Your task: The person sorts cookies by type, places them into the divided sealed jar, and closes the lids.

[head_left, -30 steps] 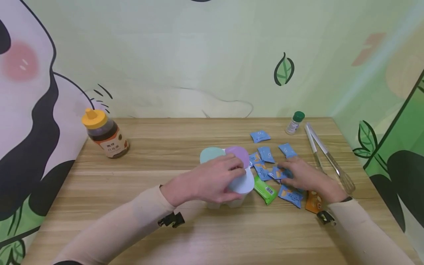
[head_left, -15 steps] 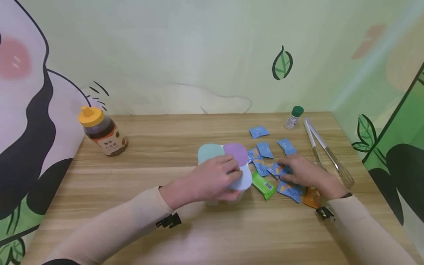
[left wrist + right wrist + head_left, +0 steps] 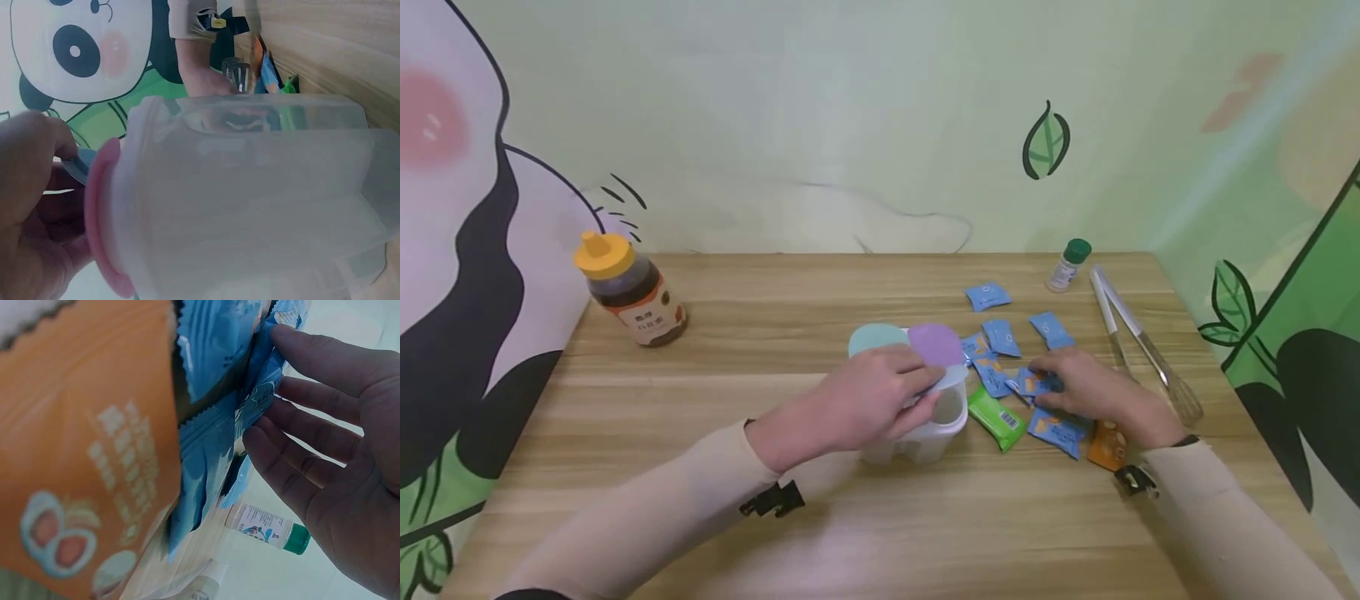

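Blue lid (image 3: 953,378) has risen, left hand (image 3: 868,394) pinching it, right hand (image 3: 1090,389) pinching a packet (image 3: 1029,382).

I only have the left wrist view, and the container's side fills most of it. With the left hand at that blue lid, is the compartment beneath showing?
Observer: Yes. In the head view, the blue lid is tilted up and the compartment shows uncovered.
Operator: Good. What are the fingers of the right hand on?
Observer: A blue packet; the right wrist view shows thumb and fingertips against it.
Operator: Anything left of the container?
Observer: A yellow-capped bottle stands toward the left end of the table.
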{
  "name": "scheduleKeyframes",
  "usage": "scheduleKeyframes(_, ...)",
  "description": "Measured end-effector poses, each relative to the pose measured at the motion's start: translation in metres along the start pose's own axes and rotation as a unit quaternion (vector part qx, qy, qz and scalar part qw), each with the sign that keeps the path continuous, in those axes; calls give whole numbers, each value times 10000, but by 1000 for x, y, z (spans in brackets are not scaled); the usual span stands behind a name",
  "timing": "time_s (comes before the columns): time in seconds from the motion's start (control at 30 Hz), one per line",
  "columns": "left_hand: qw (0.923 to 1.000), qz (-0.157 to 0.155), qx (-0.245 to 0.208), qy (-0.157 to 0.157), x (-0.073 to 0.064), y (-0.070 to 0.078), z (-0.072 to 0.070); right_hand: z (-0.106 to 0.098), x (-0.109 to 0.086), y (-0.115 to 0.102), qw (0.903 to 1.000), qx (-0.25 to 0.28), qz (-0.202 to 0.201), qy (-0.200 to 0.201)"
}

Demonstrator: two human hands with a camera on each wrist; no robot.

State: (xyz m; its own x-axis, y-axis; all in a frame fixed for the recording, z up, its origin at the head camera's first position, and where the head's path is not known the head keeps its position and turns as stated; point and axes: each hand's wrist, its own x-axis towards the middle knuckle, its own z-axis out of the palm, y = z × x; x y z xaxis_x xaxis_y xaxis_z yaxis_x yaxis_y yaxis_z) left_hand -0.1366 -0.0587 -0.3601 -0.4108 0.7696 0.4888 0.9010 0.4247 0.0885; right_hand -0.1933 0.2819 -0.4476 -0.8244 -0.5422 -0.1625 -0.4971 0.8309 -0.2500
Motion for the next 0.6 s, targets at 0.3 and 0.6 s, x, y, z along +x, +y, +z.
scheduleKeyframes(0.3, 9922, -732, -1000, -112, -5, -5, -7, -2, 3, -2, 10000, 72, -23, -57)
scheduleKeyframes(0.6, 9760, -1306, -1741, 72, -9, -10, -7, -4, 3, -2, 9999, 76, 15, -122)
